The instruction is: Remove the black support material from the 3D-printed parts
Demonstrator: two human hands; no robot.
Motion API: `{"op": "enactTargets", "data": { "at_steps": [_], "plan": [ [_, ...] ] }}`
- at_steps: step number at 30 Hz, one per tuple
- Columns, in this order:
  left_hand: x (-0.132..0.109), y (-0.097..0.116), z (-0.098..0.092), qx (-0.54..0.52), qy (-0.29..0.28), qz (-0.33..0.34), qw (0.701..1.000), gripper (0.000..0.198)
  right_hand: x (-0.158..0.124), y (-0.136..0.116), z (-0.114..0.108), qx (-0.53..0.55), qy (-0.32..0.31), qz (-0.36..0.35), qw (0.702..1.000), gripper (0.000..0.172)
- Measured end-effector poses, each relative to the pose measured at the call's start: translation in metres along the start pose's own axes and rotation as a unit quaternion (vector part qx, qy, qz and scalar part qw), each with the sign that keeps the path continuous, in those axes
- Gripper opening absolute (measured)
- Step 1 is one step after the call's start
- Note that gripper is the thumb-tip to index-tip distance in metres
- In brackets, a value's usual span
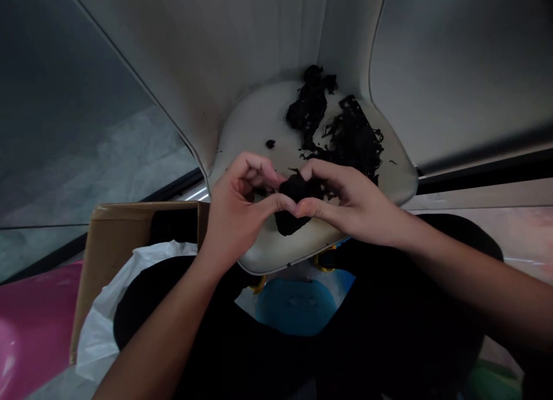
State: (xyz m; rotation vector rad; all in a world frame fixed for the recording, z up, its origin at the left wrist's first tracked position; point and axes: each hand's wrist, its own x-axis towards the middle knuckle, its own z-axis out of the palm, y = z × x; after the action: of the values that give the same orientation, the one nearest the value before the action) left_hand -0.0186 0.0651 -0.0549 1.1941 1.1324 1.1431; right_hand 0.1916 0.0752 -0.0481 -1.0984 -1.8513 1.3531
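Both thumbs meet over a small dark black piece [294, 187], soft or crumpled in look; its kind I cannot make out. My left hand [242, 201] pinches it from the left, fingers curled. From the right, my right hand [345, 195] grips it between thumb and fingers. This happens above the pale seat of a chair [250, 114]. Beyond my hands, a lacy black heap of scraps [356, 135] and a clumped black strip [309, 106] lie on the seat. A tiny black bit [270, 143] rests apart from them.
A cardboard box [118, 221] with a white plastic liner [101, 325] stands at my left, beside a pink surface [38, 325]. Below the seat edge, between my dark-clothed legs, a blue object [296, 305] shows. The chair's tall back [242, 31] rises behind the scraps.
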Motion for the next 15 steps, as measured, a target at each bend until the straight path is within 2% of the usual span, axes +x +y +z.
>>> {"op": "enactTargets", "data": {
  "at_steps": [5, 11, 15],
  "plan": [
    [-0.003, -0.002, -0.001, 0.031, -0.040, 0.007, 0.999, 0.038, -0.002, -0.001, -0.012, -0.052, -0.068, -0.031, 0.996, 0.042],
    [-0.006, -0.007, 0.005, 0.063, -0.097, -0.028, 0.993, 0.045, -0.001, -0.006, -0.009, 0.006, -0.018, -0.010, 1.000, 0.053],
    [-0.011, -0.009, 0.011, 0.005, -0.109, -0.051, 0.993, 0.038, -0.001, -0.012, -0.012, 0.045, -0.043, 0.035, 0.997, 0.055]
  ]
}}
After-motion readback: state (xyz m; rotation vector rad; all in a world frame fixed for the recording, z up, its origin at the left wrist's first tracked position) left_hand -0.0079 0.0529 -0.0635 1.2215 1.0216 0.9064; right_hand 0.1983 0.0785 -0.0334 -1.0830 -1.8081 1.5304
